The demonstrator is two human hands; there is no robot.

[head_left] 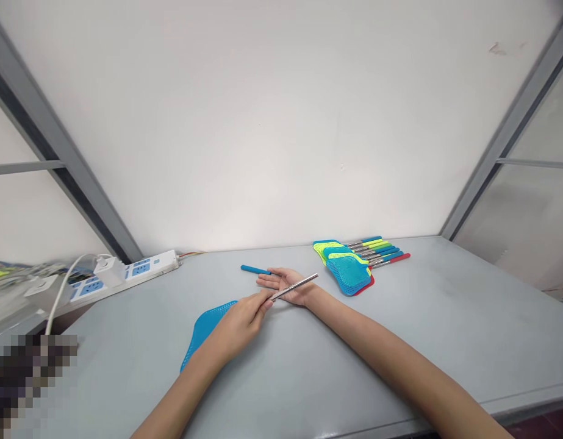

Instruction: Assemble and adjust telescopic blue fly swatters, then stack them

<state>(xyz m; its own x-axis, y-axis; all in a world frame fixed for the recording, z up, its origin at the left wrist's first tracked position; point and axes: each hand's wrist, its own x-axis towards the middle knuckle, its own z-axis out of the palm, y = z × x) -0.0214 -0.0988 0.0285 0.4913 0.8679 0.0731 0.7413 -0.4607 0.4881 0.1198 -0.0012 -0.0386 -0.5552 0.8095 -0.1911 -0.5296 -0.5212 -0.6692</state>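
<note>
My left hand (247,317) is closed around the lower part of a fly swatter. Its silver metal rod (302,282) sticks out up and to the right, with a bare end. The blue perforated swatter head (203,329) shows beyond my left wrist, partly covered by it. My right hand (288,283) is palm up behind the rod, fingers stretched out to the left. Just past its fingertips is a blue handle sleeve (255,269); its right end meets the fingers in view, and whether they touch I cannot tell.
Several fly swatters (347,274) with blue, yellow-green and red parts lie piled toward the back right of the grey table (400,341). A white and blue power strip (148,268) with a plugged-in adapter and cable stands at the left. A white wall (281,122) rises behind.
</note>
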